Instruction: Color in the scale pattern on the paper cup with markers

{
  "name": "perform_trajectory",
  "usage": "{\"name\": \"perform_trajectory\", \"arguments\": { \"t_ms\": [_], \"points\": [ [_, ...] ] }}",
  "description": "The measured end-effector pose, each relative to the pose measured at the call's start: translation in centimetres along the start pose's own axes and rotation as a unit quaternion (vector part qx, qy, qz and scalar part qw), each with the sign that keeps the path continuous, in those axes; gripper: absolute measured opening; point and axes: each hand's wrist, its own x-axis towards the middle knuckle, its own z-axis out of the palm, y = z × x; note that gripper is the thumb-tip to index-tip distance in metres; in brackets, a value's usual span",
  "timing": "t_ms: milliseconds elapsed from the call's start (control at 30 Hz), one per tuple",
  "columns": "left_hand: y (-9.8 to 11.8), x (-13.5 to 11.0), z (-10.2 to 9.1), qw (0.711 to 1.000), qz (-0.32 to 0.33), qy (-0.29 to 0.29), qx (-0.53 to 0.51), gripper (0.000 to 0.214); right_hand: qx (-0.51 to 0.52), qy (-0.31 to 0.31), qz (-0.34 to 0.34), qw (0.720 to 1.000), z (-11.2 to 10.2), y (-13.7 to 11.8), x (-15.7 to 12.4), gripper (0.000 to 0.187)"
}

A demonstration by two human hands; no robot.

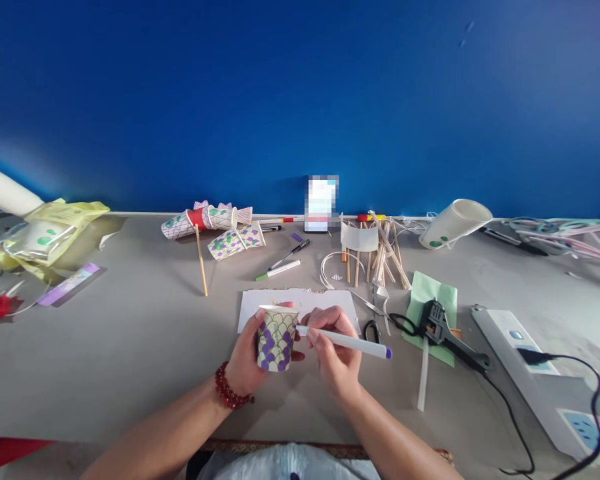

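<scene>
My left hand (249, 358) is wrapped round a paper cup (276, 340) drawn with green scale outlines, some of them coloured purple. The cup stands upright in the grip, above the near edge of a white sheet (260, 303). In my right hand (336, 357) is a white marker (360, 344) with a purple end, pinched between thumb and fingers. Its tip meets or nearly meets the cup's right side. A red bead bracelet circles my left wrist.
Decorated cups (236, 240) lie at the back, near a wooden stick (201, 260). Pens, scissors (373, 330) and a bundle of sticks (387, 253) are beyond my hands. At right are a hot glue gun (443, 333) on green paper and a power strip (523, 373). A phone (320, 207) leans against the blue wall.
</scene>
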Motion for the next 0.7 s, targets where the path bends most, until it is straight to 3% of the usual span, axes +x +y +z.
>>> {"name": "perform_trajectory", "arguments": {
  "t_ms": [167, 700],
  "points": [
    [-0.2, 0.0, 0.2, 1.0, 0.012, -0.004, -0.019, 0.055, -0.031, -0.052, -0.049, 0.997, 0.3, 0.0, -0.6, 0.015],
    [-0.1, -0.2, 1.2, 0.998, 0.064, 0.026, 0.004, 0.051, -0.122, -0.076, -0.085, 0.986, 0.5, -0.5, -0.4, 0.012]
  ]
}}
